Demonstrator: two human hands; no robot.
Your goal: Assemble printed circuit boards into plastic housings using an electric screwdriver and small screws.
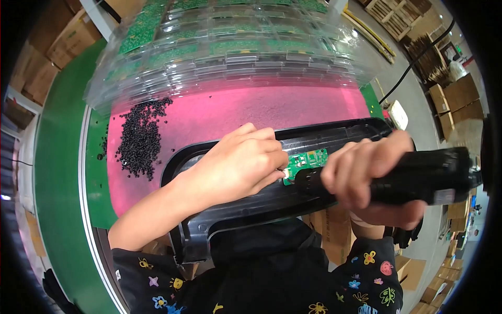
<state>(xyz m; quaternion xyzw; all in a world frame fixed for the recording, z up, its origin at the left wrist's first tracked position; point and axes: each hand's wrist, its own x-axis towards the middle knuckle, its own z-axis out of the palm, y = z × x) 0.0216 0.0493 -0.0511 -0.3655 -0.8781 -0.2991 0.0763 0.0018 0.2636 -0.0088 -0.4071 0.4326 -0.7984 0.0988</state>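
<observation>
left hand (250,159) @ flat board (315,157) | right hand (366,170): cylindrical driver (431,175) | plastic shell (246,208)

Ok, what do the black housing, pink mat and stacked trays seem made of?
Black housing: likely moulded plastic, semi-gloss, judging by its soft highlights and raised rim.
Pink mat: perhaps rubber or vinyl, matte, with darker smudges; the look leaves it open.
Stacked trays: probably thin clear plastic, glossy, since green boards show through.

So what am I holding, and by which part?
Your right hand grips a black power screwdriver around its body. Your left hand is at the green circuit board; its grip is unclear.
</observation>
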